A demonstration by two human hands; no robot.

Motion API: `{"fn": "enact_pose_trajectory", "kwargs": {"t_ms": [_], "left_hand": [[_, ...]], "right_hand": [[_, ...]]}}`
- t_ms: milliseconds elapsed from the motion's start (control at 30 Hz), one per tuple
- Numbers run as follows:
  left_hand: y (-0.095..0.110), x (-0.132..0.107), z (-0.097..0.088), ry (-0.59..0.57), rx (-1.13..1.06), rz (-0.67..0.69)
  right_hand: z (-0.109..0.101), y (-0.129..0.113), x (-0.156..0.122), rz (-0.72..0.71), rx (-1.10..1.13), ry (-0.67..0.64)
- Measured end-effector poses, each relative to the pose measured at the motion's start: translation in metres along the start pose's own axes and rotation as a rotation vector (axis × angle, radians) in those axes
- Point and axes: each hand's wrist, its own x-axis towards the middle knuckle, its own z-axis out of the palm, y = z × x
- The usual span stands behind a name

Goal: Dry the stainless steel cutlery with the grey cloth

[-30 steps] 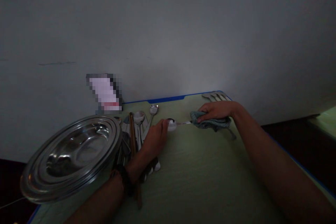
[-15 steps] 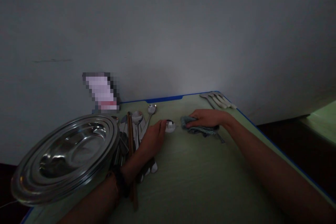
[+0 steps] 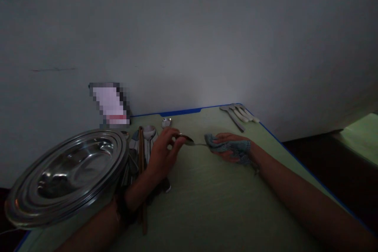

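While your left hand (image 3: 161,151) pinches the bowl of the shiny steel spoon (image 3: 186,140) at frame centre, its handle runs rightward into the blue-green cloth (image 3: 228,147) wrapped in your right hand's (image 3: 233,150) closed grip above the pale green bench (image 3: 212,204). Half a second ago that palm faced down; now it's turned up.

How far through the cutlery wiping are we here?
Looks done: a few pieces of cutlery laid in a row at the table's far right corner. In hand: the left hand pinches the bowl of a spoon while the right hand wraps the blue cloth round its handle. Left: the pile of spoons and chopsticks beside the steel plates.
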Motion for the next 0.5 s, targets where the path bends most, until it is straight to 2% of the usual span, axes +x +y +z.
{"fn": "enact_pose_trajectory", "kwargs": {"t_ms": [67, 133, 333, 500], "left_hand": [[0.005, 0.002, -0.002, -0.014, 0.033, -0.198], [0.006, 0.001, -0.005, -0.054, 0.057, -0.303], [-0.002, -0.015, -0.007, -0.186, 0.0, -0.365], [-0.009, -0.019, -0.005, -0.264, -0.146, -0.397]], "right_hand": [[0.005, -0.003, -0.001, -0.011, -0.005, -0.007], [0.009, -0.009, -0.003, -0.015, -0.036, -0.004], [0.02, -0.028, 0.004, -0.098, -0.524, 0.038], [0.031, -0.04, 0.024, -0.144, -0.677, 0.082]]}}
